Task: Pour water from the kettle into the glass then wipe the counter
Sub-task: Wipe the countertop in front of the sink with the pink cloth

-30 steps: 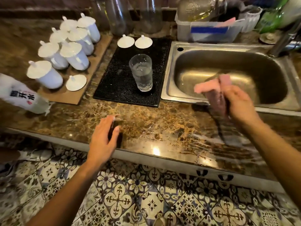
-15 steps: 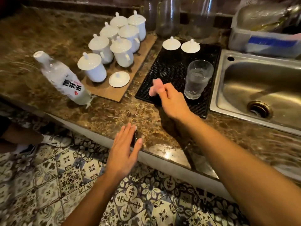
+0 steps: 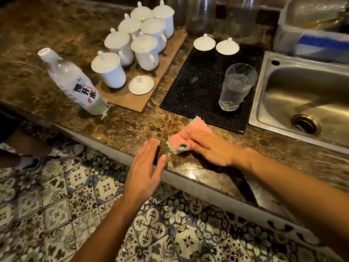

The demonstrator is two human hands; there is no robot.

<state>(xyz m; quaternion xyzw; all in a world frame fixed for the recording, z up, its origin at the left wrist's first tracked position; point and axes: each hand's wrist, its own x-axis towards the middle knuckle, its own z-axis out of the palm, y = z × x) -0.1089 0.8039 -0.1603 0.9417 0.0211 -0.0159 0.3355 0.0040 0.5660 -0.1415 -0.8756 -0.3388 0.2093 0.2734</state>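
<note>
A clear glass (image 3: 236, 87) holding water stands on the black rubber mat (image 3: 196, 87). My right hand (image 3: 209, 146) lies flat on a pink and green cloth (image 3: 181, 142), pressing it onto the brown marble counter (image 3: 128, 127) just in front of the mat. Fingers straight and together, my left hand (image 3: 145, 167) rests edge-on against the counter's front edge, to the left of the cloth, holding nothing. No kettle shows in this view. A plastic water bottle (image 3: 73, 84) with a white cap stands at the left of the counter.
Several white lidded mugs (image 3: 132, 44) and a loose lid (image 3: 141, 84) sit on a wooden board (image 3: 132, 99). Two more lids (image 3: 216, 45) lie at the back of the mat. A steel sink (image 3: 306, 99) is on the right. Patterned floor tiles (image 3: 75, 201) lie below.
My right hand carried the cloth from over the sink leftward past the mat and set it down flat on the counter near the front edge. My left hand stayed at the counter edge.
</note>
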